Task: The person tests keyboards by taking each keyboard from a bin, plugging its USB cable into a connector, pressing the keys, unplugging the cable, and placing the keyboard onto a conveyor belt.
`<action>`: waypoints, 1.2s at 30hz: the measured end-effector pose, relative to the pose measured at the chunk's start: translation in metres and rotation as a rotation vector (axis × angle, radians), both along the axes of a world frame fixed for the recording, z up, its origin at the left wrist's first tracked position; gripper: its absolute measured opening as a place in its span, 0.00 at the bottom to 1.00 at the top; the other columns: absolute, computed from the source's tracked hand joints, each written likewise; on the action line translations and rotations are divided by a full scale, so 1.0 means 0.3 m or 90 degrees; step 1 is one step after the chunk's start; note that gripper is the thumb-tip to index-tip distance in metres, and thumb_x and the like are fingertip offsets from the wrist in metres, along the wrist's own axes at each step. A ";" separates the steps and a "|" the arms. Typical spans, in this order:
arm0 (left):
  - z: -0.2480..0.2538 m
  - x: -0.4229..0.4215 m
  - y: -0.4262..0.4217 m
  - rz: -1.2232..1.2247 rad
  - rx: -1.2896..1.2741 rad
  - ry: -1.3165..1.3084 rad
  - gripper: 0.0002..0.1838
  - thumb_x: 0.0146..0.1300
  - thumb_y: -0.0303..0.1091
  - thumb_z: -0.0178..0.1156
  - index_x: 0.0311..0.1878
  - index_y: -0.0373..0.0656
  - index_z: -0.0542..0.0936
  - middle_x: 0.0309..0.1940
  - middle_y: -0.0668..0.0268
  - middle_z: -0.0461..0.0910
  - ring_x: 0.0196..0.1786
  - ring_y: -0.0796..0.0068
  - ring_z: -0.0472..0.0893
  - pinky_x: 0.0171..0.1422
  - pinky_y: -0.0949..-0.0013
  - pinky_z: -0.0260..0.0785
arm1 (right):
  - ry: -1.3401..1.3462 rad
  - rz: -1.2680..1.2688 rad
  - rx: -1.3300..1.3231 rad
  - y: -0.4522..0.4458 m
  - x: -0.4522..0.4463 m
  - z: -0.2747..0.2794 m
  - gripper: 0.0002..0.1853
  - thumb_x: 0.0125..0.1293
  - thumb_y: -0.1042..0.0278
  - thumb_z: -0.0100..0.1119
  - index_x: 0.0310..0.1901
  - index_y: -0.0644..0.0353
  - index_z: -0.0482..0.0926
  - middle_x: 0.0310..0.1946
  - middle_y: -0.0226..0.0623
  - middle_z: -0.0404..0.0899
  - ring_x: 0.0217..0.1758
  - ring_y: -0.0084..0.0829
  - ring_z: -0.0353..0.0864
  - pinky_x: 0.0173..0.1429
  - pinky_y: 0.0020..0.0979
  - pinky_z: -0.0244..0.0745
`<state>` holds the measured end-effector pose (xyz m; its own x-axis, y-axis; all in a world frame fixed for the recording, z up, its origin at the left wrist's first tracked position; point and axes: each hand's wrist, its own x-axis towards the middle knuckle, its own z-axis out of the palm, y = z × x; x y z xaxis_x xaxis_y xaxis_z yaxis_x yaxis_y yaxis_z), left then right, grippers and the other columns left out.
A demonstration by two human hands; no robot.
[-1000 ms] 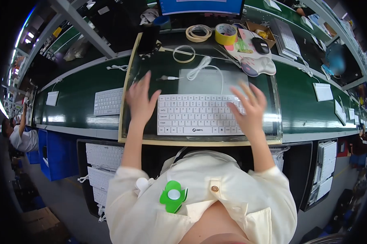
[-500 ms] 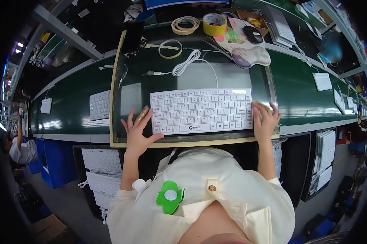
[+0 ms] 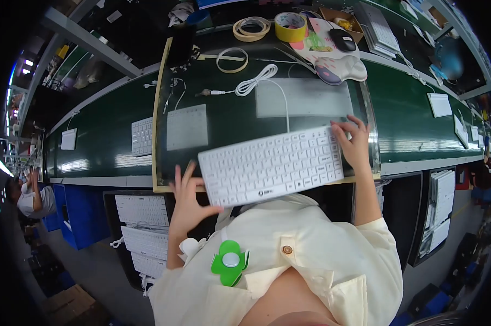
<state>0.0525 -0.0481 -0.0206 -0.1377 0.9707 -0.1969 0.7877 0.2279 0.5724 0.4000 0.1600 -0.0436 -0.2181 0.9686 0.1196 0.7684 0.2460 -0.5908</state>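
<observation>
A white keyboard (image 3: 271, 167) is held between my two hands above the near edge of the bench, its left end lower and closer to my body than its right. My left hand (image 3: 189, 205) grips the left end, thumb at the lower corner and fingers along the side. The upper right corner is gripped by my right hand (image 3: 355, 145), with some fingers raised off it. From the keyboard's back edge a white cable (image 3: 256, 80) runs to a looped bundle, its plug end lying to the left on the glass-like mat (image 3: 229, 122).
Tape rolls (image 3: 290, 27), a loose tape ring (image 3: 232, 61) and a mouse (image 3: 342, 39) on a patterned pad lie at the back. Another keyboard (image 3: 142, 136) is on the left. Stacked keyboards (image 3: 142, 209) sit in a bin below left; more (image 3: 438, 206) are below right.
The keyboard has come up off the mat and towards my body, its left end dropping lower. Both hands moved with it. The view shifted slightly.
</observation>
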 end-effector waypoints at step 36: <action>0.046 -0.060 0.281 0.026 -0.048 0.115 0.52 0.26 0.43 0.78 0.61 0.54 0.62 0.71 0.56 0.50 0.74 0.51 0.40 0.71 0.35 0.25 | -0.048 -0.040 0.097 0.038 -0.048 -0.059 0.23 0.62 0.53 0.55 0.59 0.47 0.71 0.50 0.36 0.78 0.68 0.47 0.57 0.66 0.68 0.28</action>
